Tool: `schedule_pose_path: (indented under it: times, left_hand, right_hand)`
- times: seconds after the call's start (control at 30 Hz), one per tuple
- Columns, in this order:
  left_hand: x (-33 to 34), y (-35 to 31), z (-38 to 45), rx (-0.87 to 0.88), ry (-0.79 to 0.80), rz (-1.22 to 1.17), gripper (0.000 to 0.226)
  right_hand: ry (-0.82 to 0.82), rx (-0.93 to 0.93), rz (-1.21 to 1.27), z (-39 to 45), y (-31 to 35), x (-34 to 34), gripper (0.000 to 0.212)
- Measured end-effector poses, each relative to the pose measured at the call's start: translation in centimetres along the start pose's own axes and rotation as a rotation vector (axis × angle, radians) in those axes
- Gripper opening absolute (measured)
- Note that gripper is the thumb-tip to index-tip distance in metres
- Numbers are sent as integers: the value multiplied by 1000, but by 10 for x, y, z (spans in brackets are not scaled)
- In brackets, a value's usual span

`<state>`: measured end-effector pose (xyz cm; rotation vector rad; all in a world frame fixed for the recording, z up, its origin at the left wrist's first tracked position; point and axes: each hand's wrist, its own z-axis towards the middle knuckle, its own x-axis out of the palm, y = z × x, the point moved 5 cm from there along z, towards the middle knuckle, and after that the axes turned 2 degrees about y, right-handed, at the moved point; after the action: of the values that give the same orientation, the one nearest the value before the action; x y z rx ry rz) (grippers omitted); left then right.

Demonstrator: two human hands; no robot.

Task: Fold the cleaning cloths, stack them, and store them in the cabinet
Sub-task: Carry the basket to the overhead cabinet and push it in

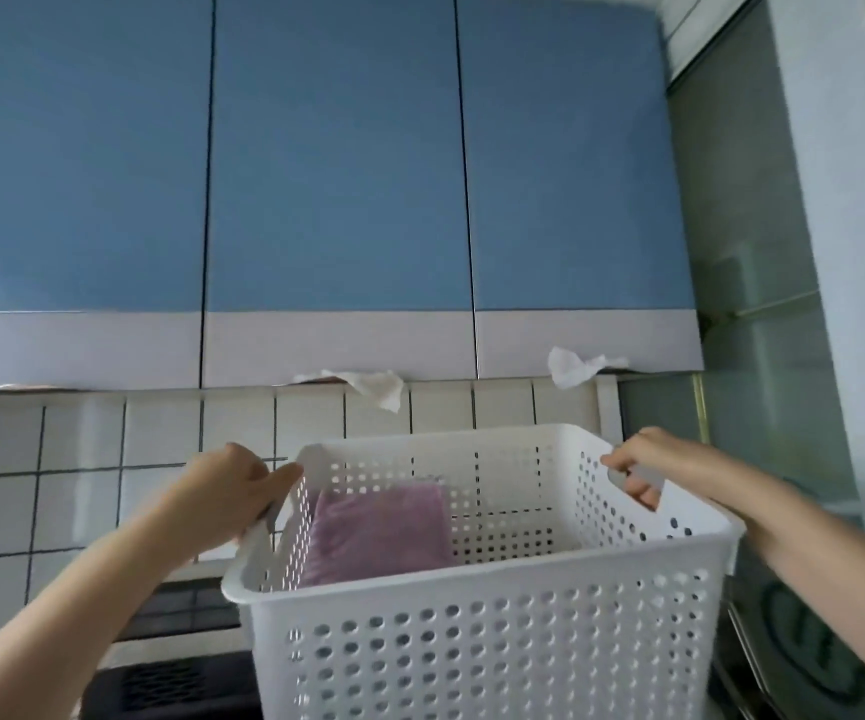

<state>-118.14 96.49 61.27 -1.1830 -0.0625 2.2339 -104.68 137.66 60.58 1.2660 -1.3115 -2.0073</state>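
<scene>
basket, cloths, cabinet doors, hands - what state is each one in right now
white basket: held up by both side handles, upright
purple cloths: folded, lying inside the basket at its left side
cabinet doors: all three shut
white rags: hanging from under the cabinet's bottom edge
left hand: grips the left handle
right hand: grips the right handle

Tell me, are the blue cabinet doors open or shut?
Shut: all three cabinet doors lie flush, with only thin dark seams between them.
</scene>
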Motion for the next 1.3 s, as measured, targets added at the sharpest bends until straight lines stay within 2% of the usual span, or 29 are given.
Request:
schedule_pose_path:
  times: [0.1,0.2,0.27,0.33,0.5,0.6,0.7,0.9,0.97,1.1,1.3]
  left_hand:
    - [-21,-19,21,81,-153,158,45]
    - [-28,-49,45,282,-163,-46,21]
    - [-26,-63,63,390,-181,-122,6]
    - [-13,-76,84,465,-190,-25,24]
    - [33,-81,123,427,-63,174,48]
    - [34,-80,131,426,-138,246,52]
    - [33,-81,135,379,-147,231,56]
    - [27,-94,127,305,-172,147,49]
    - [18,-93,116,301,-225,76,41]
    - [-11,-81,85,333,-429,-126,19]
    - [-42,-40,35,355,-694,-394,30]
  right_hand:
    - [-18,-15,-45,6,12,-6,23]
    - [-7,-25,-65,10,24,-10,23]
    - [11,-7,-58,11,28,-15,15]
    - [29,8,-45,11,27,-19,12]
    - [-9,32,-67,11,21,-38,18]
    - [-49,29,-87,10,21,-46,14]
    - [-89,23,-83,8,18,-52,12]
    - [-92,10,-121,0,15,-49,23]
    - [-90,20,-129,-2,14,-45,25]
    - [-91,41,-154,-3,17,-36,27]
    - [-79,12,6,-4,25,-18,19]
